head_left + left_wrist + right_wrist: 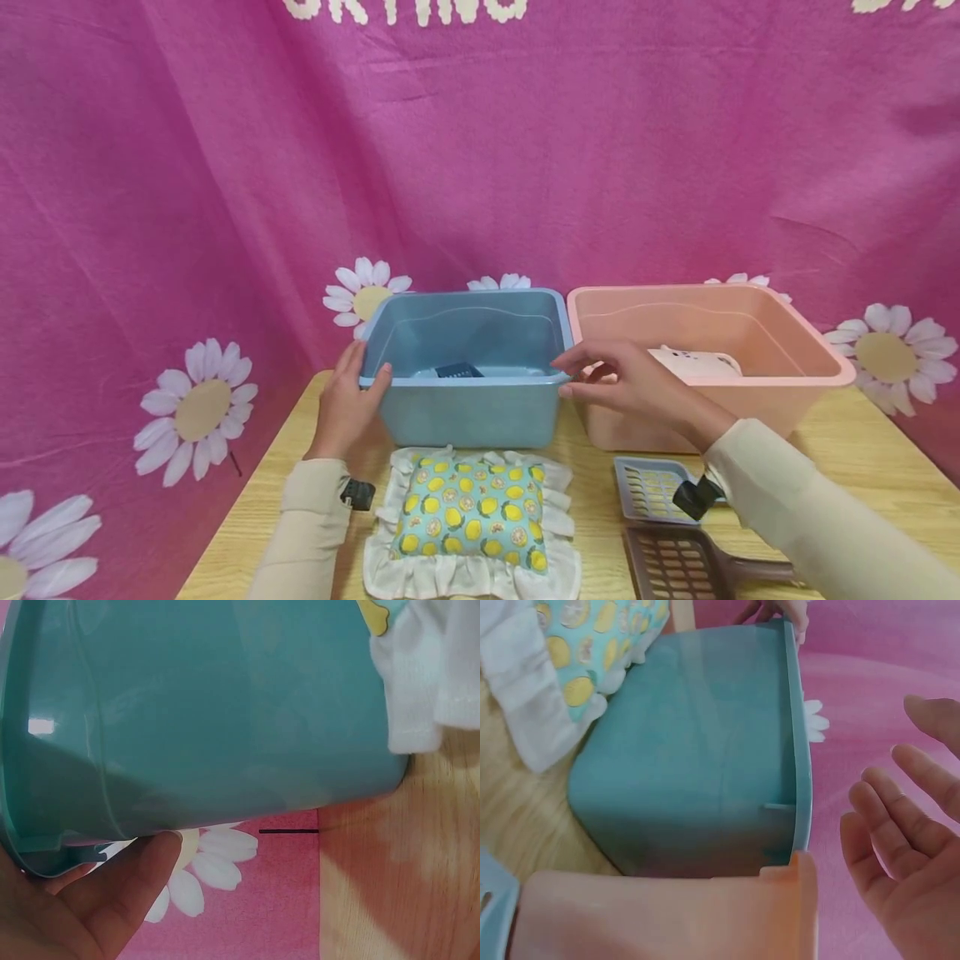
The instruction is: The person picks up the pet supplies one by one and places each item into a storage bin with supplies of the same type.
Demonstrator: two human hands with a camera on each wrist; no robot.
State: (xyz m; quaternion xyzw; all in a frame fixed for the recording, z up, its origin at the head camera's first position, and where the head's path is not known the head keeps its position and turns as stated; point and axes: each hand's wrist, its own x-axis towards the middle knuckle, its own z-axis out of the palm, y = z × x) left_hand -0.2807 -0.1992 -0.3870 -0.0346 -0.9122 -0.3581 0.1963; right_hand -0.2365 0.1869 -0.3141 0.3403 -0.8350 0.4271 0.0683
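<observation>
- The blue bin (468,416) stands on the table (273,500), behind the cushion (472,518), close beside the pink bin (780,410); the left hand (348,404) holds its front left corner.
- The right hand (633,385) is loose and seems to grip nothing, so a one-sided pull could twist the blue bin.
- Standing so close, both bins may catch.
- A tilt could make the dark slotted piece (459,370) inside slide.

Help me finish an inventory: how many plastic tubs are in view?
2: blue tub near the head view's middle; pink tub just right of it.
</observation>
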